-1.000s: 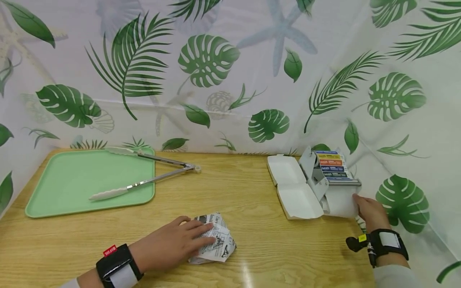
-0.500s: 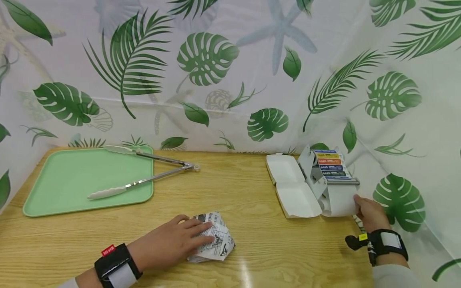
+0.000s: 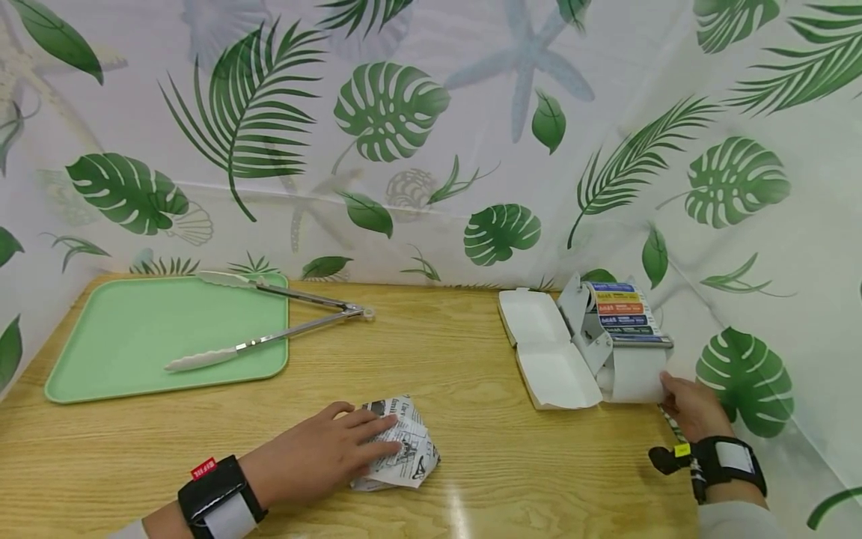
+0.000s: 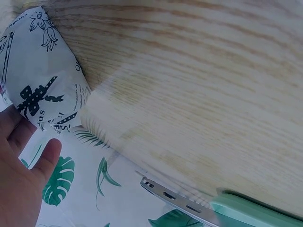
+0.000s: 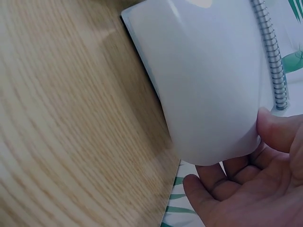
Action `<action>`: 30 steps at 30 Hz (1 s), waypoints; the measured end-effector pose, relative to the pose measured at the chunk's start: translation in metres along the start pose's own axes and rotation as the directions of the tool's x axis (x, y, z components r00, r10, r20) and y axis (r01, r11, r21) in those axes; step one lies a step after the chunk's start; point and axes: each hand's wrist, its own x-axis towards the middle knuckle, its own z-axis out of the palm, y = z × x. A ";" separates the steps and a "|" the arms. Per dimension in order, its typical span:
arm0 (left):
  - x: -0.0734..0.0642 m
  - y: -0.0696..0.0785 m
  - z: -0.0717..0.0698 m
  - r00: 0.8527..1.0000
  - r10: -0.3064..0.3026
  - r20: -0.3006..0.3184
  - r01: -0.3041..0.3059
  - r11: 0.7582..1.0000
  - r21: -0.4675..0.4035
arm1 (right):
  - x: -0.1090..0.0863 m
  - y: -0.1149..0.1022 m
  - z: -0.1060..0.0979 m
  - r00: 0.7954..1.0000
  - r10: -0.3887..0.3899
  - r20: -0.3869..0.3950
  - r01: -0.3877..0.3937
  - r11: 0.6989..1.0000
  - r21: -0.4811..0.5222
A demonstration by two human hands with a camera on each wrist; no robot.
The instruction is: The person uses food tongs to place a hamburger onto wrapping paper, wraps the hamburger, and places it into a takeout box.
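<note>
My left hand rests with extended fingers on a folded packet wrapped in newsprint-patterned paper. In the left wrist view the packet shows a printed bow and flowers, and the thumb stands apart from it. What the wrapping contains is hidden. At the right, my right hand pinches the edge of a white paper strip that hangs from a metal label dispenser carrying colourful printed labels. The right wrist view shows the thumb on the curved strip and the fingers beneath its edge, near a spring-like coil.
An opened white clamshell box lies against the dispenser's left side. On the far left, spread tongs with pale tips lie partly on a green tray. A leaf-patterned curtain borders the wooden table at the back and right.
The white strip has shifted and straightened slightly in my right hand, its lower edge rising a little. My left hand stays in place on the packet.
</note>
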 end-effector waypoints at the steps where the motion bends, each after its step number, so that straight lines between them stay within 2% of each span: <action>1: 0.000 0.000 0.000 1.000 0.000 -0.002 0.000 1.000 0.002 | 0.000 0.002 -0.001 1.000 -0.002 0.007 0.002 1.000 -0.008; 8: -0.001 0.000 0.001 1.000 0.005 -0.025 -0.004 1.000 0.022 | 0.000 0.008 0.000 0.997 0.009 0.078 -0.010 1.000 0.007; 14: -0.001 0.002 -0.001 1.000 0.003 -0.031 -0.002 1.000 0.022 | -0.003 0.010 -0.001 0.997 0.033 0.067 -0.035 0.999 0.018; 22: 0.000 0.001 -0.001 1.000 -0.010 -0.010 0.010 1.000 0.008 | -0.003 0.014 -0.002 0.998 0.029 0.055 -0.027 0.999 -0.035; 27: 0.001 0.001 0.001 1.000 -0.005 -0.012 0.005 1.000 -0.012 | -0.012 0.006 -0.001 0.999 0.004 -0.053 -0.009 0.995 -0.099; 30: 0.000 0.000 0.001 1.000 -0.002 -0.013 0.002 1.000 -0.010 | -0.018 -0.012 0.003 0.984 -0.055 -0.167 0.026 0.984 -0.174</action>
